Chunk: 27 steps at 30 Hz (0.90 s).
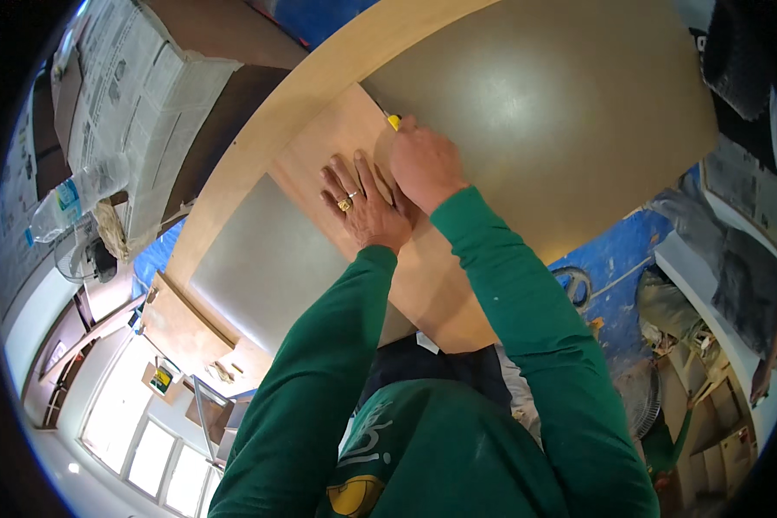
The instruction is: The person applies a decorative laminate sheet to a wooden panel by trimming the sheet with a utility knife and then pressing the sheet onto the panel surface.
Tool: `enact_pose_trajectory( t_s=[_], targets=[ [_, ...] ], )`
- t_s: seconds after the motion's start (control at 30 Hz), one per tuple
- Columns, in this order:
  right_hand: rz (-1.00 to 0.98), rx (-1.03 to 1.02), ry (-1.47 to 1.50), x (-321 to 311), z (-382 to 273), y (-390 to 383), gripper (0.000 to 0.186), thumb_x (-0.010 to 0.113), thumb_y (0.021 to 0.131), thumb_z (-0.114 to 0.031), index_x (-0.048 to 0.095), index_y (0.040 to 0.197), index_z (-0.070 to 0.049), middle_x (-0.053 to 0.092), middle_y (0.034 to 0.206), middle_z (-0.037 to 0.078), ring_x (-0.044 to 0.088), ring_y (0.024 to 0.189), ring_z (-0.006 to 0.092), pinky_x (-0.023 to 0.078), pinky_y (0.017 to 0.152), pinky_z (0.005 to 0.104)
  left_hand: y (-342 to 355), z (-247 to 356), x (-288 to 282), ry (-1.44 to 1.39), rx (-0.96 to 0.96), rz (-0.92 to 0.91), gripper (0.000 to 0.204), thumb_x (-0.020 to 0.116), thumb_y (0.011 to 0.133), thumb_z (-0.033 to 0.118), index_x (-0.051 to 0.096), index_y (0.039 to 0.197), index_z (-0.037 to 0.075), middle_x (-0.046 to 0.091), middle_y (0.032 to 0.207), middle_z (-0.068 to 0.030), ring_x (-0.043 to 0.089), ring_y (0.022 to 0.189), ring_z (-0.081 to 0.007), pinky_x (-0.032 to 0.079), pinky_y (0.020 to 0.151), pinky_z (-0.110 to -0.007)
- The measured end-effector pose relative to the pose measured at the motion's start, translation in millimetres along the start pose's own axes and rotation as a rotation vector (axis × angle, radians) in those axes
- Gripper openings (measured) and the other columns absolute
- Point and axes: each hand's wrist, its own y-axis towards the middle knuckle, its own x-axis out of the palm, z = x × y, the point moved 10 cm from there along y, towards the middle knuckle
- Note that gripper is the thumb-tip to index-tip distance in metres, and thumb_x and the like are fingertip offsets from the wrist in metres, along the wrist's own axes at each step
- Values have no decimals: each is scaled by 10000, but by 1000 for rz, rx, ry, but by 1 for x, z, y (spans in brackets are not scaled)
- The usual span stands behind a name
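Note:
My left hand [367,203] lies flat, fingers spread, on a light wood-coloured strip [445,298] that runs between two grey-brown panels. It wears rings on its fingers. Beside it, my right hand [427,164] is closed round a yellow utility knife [394,122], whose thin metal end points away from me. That tip lies at the edge where the strip meets the larger grey-brown panel [561,104]. Most of the handle is hidden in my fist. The smaller grey panel [268,250] lies to the left, partly under my left forearm.
A curved pale wood band [259,129] rims the work surface on the far side. Newspaper-covered furniture [138,95] stands at the left, with a clear plastic bottle [69,203] on it. Blue sheeting [622,250] covers the floor. A fan [643,401] stands at the lower right.

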Motion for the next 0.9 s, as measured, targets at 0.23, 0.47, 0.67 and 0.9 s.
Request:
enact_pose_trajectory(
  t_s=[0.23,0.47,0.67,0.9],
  targets=[
    [-86,70,-18,4,17,-27,280,647,989,-168,625,1132,72,789,983,274,789,936,448,637,825,523,1,0,1,0,-8,6,867,610,1055,471,250,1743,86,126,1815,-268,53,1673,-517,48,1317,-686],
    [-104,147,9,11,43,-58,246,607,1015,-170,622,1122,51,784,987,283,783,939,452,625,821,534,-1,3,-1,-29,19,43,862,570,1068,511,245,1748,92,141,1808,-291,61,1667,-534,34,1322,-679],
    [-155,151,-33,22,68,-90,283,605,1021,-202,625,1143,52,787,1003,288,783,945,459,629,824,538,-1,7,-2,-43,24,51,849,538,1070,529,255,1744,96,168,1798,-305,62,1664,-541,33,1313,-694],
    [-163,187,-21,23,92,-139,218,587,1001,-119,623,1133,50,779,997,304,786,902,453,633,773,549,-2,3,3,27,1,75,831,491,1085,564,258,1750,123,185,1811,-259,76,1676,-499,44,1328,-652]
  ],
)
